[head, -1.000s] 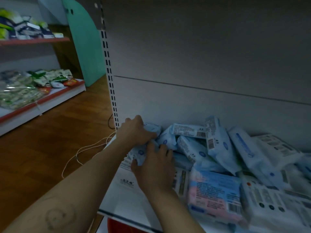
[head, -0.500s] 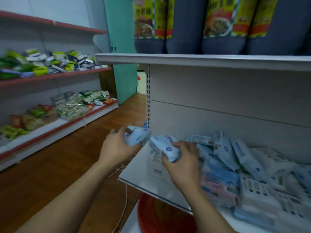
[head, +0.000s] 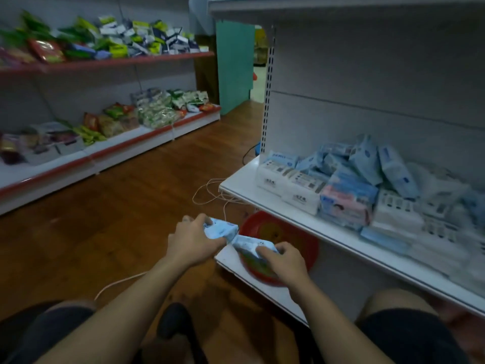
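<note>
My left hand (head: 193, 241) grips a light blue tissue pack (head: 221, 229) just left of a red basin (head: 296, 240). My right hand (head: 284, 261) grips a second light blue pack (head: 249, 244) above the basin's left rim. The basin sits on the bottom white shelf (head: 236, 261). A pile of blue, white and pink packs (head: 349, 190) lies on the white shelf above (head: 288, 219), to the right of both hands.
Across the wooden floor (head: 131, 200), red-edged shelves (head: 105, 151) hold snack bags. White cable (head: 210, 193) loops on the floor by the shelf corner. My knees (head: 393, 311) and a dark shoe (head: 173, 321) show at the bottom edge. A teal panel (head: 233, 64) stands behind.
Both hands lifted one pack each out of the pile and brought them down and back to the red basin. The view pulled away from the shelf.
</note>
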Motion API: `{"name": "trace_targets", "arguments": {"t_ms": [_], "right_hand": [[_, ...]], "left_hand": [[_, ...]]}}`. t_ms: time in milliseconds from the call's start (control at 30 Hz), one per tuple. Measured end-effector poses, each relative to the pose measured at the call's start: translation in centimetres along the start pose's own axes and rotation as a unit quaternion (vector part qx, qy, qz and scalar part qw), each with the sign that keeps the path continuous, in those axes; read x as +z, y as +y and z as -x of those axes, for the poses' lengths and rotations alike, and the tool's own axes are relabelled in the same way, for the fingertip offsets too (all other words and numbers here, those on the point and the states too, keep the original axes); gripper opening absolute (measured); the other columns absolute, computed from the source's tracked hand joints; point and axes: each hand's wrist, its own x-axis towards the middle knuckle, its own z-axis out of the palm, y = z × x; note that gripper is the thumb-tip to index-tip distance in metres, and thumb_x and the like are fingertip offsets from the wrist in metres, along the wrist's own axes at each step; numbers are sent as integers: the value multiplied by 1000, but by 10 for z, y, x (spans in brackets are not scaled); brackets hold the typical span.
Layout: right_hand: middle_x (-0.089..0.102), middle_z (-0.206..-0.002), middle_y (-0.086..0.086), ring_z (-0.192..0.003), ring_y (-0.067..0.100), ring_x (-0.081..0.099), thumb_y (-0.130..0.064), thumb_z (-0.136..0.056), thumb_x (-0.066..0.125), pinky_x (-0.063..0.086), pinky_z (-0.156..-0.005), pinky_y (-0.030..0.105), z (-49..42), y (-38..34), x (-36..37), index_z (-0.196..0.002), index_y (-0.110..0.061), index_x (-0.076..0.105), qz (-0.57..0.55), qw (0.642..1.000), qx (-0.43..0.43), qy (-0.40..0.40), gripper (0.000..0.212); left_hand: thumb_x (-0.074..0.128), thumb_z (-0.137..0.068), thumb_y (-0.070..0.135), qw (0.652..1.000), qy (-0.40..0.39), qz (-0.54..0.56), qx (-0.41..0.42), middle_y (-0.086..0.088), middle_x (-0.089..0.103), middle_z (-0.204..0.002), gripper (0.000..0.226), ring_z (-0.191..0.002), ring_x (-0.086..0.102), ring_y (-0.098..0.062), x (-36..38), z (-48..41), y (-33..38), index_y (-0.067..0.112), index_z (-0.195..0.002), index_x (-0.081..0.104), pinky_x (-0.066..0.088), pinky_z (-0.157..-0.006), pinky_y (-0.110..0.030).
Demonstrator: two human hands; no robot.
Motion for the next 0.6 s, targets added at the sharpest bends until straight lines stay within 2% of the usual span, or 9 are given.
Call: {"name": "trace_targets", "arguments": {"t_ms": [67, 133, 300, 433, 600], "right_hand": [[70, -85, 6, -73, 20, 67, -44, -73, 72, 56, -66, 31, 0, 33, 8, -91, -9, 69, -42, 992, 105, -52, 39], [72, -85, 10, -74, 26, 70, -48, -61, 72, 60, -70, 39, -1, 61, 18, -94, -5, 70, -49, 983, 157, -75, 54], [69, -102, 9, -83, 25, 69, -51, -48, 64, 60, -67, 34, -4, 96, 35, -108, -10, 65, 27, 976, 178, -125, 73], [64, -114, 11, -99, 31, 63, -61, -46, 55, 55, -85, 39, -16, 106, 45, -117, -13, 59, 155, 963, 182, -123, 86], [53, -133, 12, -122, 32, 50, -72, -58, 56, 43, -101, 38, -31, 138, 79, -130, -15, 50, 277, 938, 191, -86, 92]], "left_hand": [[67, -69, 66, 999, -25, -4, -26, -4, 48, -119, 61, -103, 52, -21, 22, 17, -8, 33, -118, 51, 50, -85, -37], [68, -70, 63, 998, -38, -14, -42, -5, 48, -119, 62, -105, 52, -23, 41, 28, -16, 30, -120, 52, 50, -82, -34], [63, -69, 69, 992, -72, -26, -96, -4, 50, -119, 66, -107, 54, -22, 85, 40, -39, 30, -121, 51, 51, -85, -35], [62, -74, 67, 987, -101, -30, -120, -5, 49, -121, 65, -112, 50, -23, 119, 34, -60, 29, -125, 49, 48, -87, -36], [60, -76, 67, 982, -103, 8, -156, -11, 43, -134, 72, -122, 45, -29, 169, 18, -85, 26, -133, 44, 47, -94, -41]]}}
